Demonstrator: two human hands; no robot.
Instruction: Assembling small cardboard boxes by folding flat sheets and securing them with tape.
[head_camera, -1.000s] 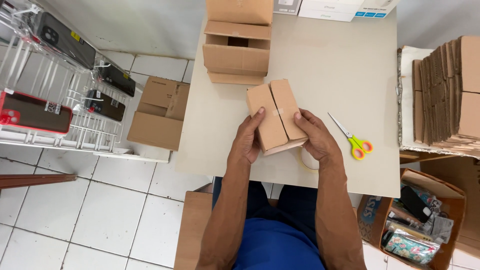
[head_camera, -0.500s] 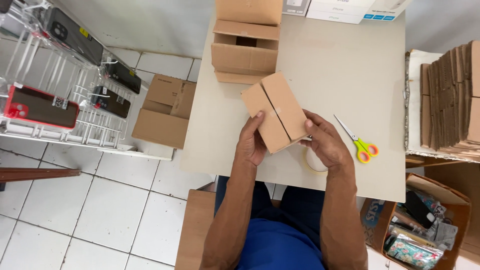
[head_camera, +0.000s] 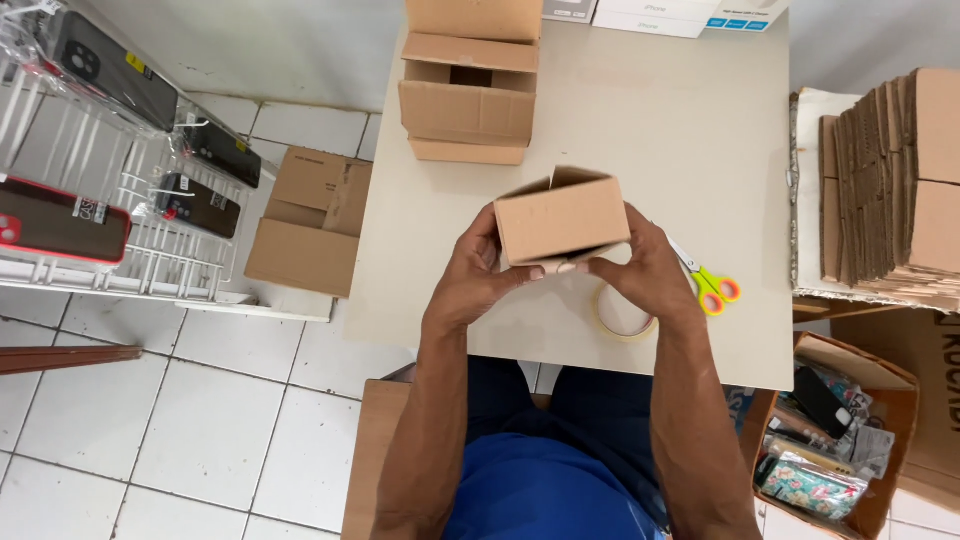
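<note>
Head view showed both hands closed on a box — left hand at 9 o'clock, right hand at 3; tape lay on the tabletop beneath.

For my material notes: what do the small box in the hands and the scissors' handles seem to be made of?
Small box: brown corrugated cardboard, matte; folded flaps show at its edges. Scissors: handles look like glossy plastic, bright green and orange; blades mostly hidden behind the right hand.

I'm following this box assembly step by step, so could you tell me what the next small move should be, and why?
Probably reach for the tape roll. Both the left hand and right hand hold the small cardboard box above the table, thumbs pressing its near flaps shut, with the roll just below the right hand.
</note>
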